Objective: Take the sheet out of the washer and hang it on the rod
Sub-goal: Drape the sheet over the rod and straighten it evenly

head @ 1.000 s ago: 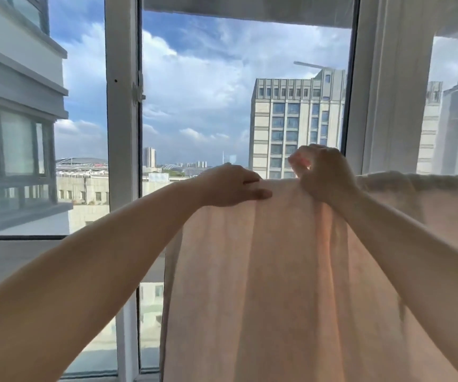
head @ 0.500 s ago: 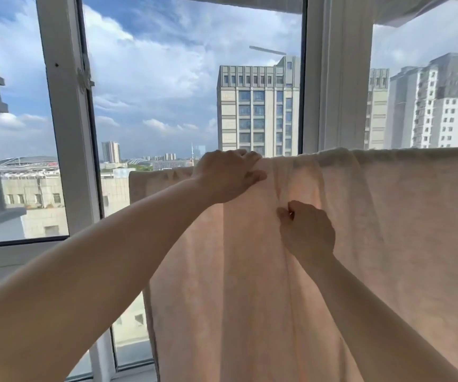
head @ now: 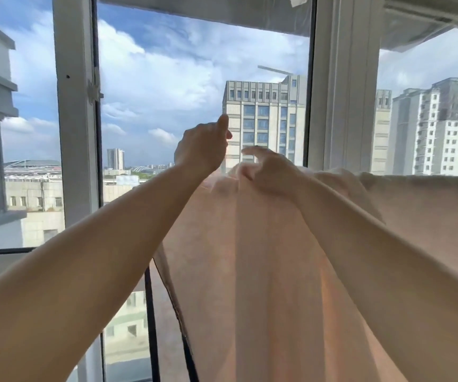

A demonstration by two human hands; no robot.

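- Two bare forearms reach up and forward from the lower corners, the left from bottom left, the right from bottom right
- The pale peach sheet hangs in long vertical folds across the middle and right; its top edge runs level off to the right, draped over something the cloth hides
- The right hand lies on the bunched top of the sheet, fingers curled into the fabric and gripping it, one finger stretched toward the left
- The left hand is raised just above the sheet's upper left corner, holding nothing, fingers loosely bent and one pointing up
- Beyond them stands the white window frame
- Farthest off, a tall grey building rises under a cloudy blue sky
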